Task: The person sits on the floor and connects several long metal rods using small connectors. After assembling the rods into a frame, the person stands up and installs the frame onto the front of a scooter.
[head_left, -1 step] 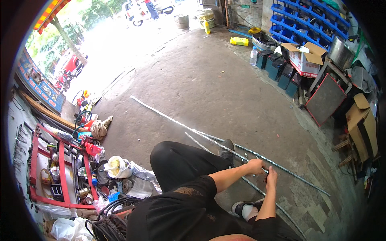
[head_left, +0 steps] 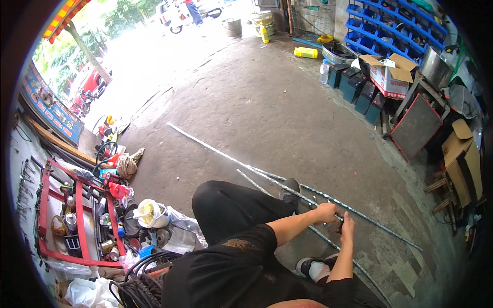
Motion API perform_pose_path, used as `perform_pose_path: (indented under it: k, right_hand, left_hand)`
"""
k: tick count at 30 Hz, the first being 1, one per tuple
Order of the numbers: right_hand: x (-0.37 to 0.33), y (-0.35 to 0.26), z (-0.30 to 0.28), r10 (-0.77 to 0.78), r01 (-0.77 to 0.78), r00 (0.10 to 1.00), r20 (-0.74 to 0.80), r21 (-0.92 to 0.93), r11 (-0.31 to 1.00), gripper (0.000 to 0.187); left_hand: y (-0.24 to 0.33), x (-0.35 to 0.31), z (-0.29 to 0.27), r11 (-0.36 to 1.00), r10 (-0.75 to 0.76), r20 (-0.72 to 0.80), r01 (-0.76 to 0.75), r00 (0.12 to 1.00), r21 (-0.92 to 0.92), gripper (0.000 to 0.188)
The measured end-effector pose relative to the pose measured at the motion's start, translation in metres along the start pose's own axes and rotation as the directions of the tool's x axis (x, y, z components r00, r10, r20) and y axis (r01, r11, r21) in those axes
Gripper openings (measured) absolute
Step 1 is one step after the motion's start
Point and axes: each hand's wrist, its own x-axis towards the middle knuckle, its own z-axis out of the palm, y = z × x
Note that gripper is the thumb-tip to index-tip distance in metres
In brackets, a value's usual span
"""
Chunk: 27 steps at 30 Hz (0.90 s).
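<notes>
A long silvery rod with a twisted-looking surface (head_left: pixel 221 152) slants from the middle of the floor to my hands. My left hand (head_left: pixel 327 212) is wrapped round it near its close end. Just beyond, my right hand (head_left: pixel 347 227) is closed with its thumb up, around a small dark piece at the rod's end; the fingers hide what that is. A second similar rod (head_left: pixel 380 226) lies on the floor to the right of my hands. Beneath my forearms runs a third rod (head_left: pixel 255 183), between my shoes (head_left: pixel 290 192).
At left, a red metal frame (head_left: pixel 79 220), a white bucket (head_left: pixel 153 215), cans and black cables (head_left: pixel 141 287) crowd the floor. Dark batteries (head_left: pixel 354 87), an open carton (head_left: pixel 390 81) and blue parts bins (head_left: pixel 395 25) line the right wall. A water bottle (head_left: pixel 324 72) stands beside the batteries.
</notes>
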Motion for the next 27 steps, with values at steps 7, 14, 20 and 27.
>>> perform_pose_path:
  k: [7, 14, 20, 27]
  right_hand:
    - [0.016, 0.018, -0.007, -0.14, 0.139, 0.99, 0.004, -0.121, 0.983, 0.033]
    - [-0.002, 0.004, -0.001, -0.064, 0.064, 0.998, -0.006, 0.039, 0.997, 0.036]
    - [0.011, 0.009, -0.003, -0.002, 0.002, 1.0, -0.001, -0.072, 0.997, 0.036]
    - [0.011, 0.015, -0.006, -0.109, 0.107, 0.994, 0.019, 0.068, 0.992, 0.032]
  left_hand:
    - [0.013, 0.002, -0.007, 0.998, -0.066, 0.091, 0.067, 0.994, -0.007, 0.037]
    - [0.004, -0.001, -0.003, 0.998, -0.04, 0.033, 0.039, 0.999, 0.045, 0.037]
    - [0.004, 0.002, -0.002, 0.998, -0.054, 0.069, 0.055, 0.996, -0.007, 0.037]
    - [0.007, 0.001, -0.002, 0.999, -0.035, 0.048, 0.035, 0.998, 0.004, 0.037]
